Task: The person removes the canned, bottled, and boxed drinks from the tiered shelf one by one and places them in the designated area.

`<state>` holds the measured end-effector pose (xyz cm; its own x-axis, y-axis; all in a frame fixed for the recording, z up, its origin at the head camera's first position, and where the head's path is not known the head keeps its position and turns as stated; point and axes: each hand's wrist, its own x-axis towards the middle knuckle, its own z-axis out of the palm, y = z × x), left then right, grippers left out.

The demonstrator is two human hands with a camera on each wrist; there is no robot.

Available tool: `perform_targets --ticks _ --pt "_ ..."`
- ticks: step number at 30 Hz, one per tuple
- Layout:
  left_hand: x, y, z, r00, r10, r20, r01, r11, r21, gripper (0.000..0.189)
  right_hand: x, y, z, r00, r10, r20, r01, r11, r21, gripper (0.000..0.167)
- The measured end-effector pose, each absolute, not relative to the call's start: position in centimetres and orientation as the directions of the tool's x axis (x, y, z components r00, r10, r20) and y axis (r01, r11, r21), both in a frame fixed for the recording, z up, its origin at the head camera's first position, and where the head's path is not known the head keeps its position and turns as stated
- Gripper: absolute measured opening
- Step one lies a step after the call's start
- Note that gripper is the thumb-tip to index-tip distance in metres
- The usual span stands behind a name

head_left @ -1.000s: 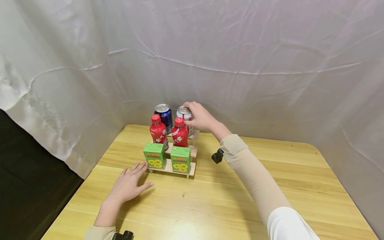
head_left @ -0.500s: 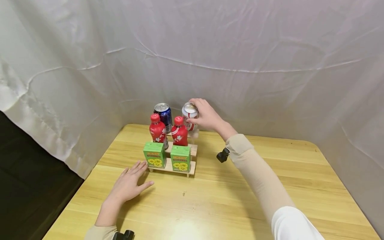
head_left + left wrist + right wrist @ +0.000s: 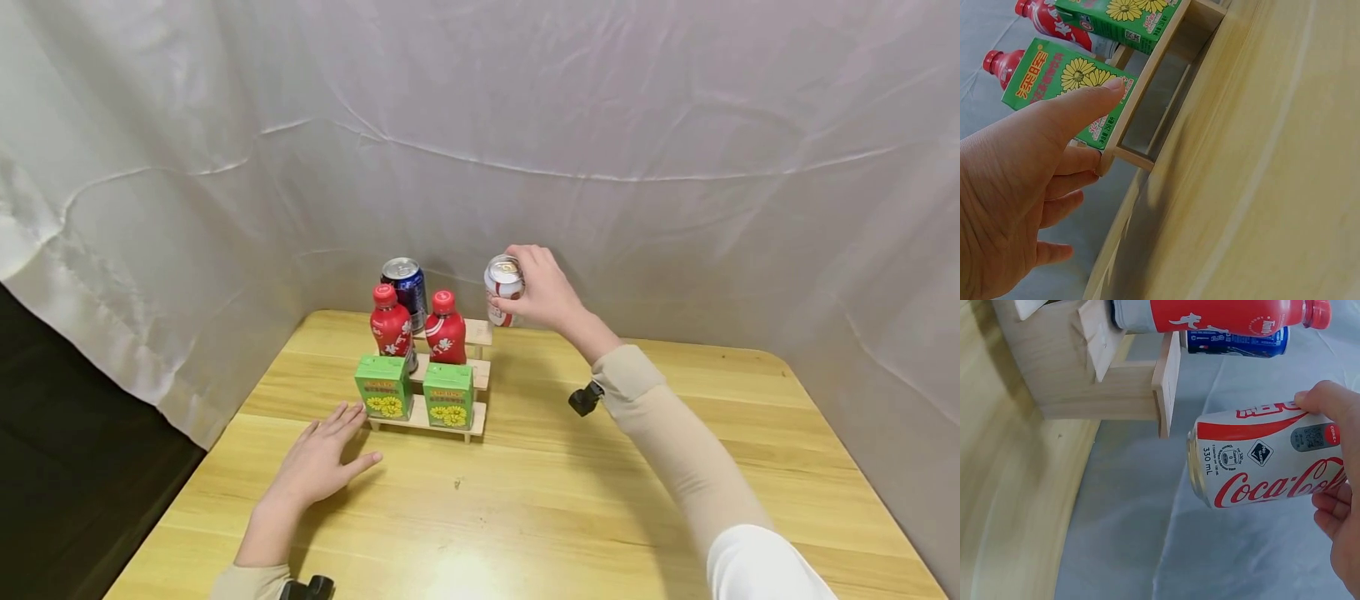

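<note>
The left hand, unmoved, has its fingers extended, tips at the rack. Beyond them stand the cartons, bottles and blue can, all left of the right-hand grip. The white can, on the top shelf a second ago, now hangs right of it, held between the right hand's thumb and fingers.

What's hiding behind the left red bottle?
A blue can, standing on the top shelf. From the head view, the bottle covers part of its lower front, so that bit can't be seen.
</note>
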<state>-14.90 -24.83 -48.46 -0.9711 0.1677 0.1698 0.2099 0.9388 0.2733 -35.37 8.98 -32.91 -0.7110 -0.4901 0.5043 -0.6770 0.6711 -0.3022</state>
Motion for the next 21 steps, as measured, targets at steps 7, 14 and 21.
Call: perform_targets --ticks 7,14,21 --pt "-14.8 -24.9 -48.3 -0.973 0.166 0.161 0.206 0.940 0.272 0.078 -34.1 11.4 -32.7 -0.721 -0.474 0.505 -0.657 0.699 -0.282 0.067" --pt "-14.8 -24.9 -48.2 -0.972 0.168 0.163 0.207 0.942 0.264 0.078 -33.1 14.5 -32.9 -0.724 -0.464 0.511 -0.645 0.719 -0.261 0.068" --pt "-14.8 -24.9 -48.3 -0.973 0.169 0.158 0.205 0.944 0.259 0.081 -32.1 17.7 -33.6 -0.714 -0.457 0.530 -0.643 0.728 -0.238 0.070"
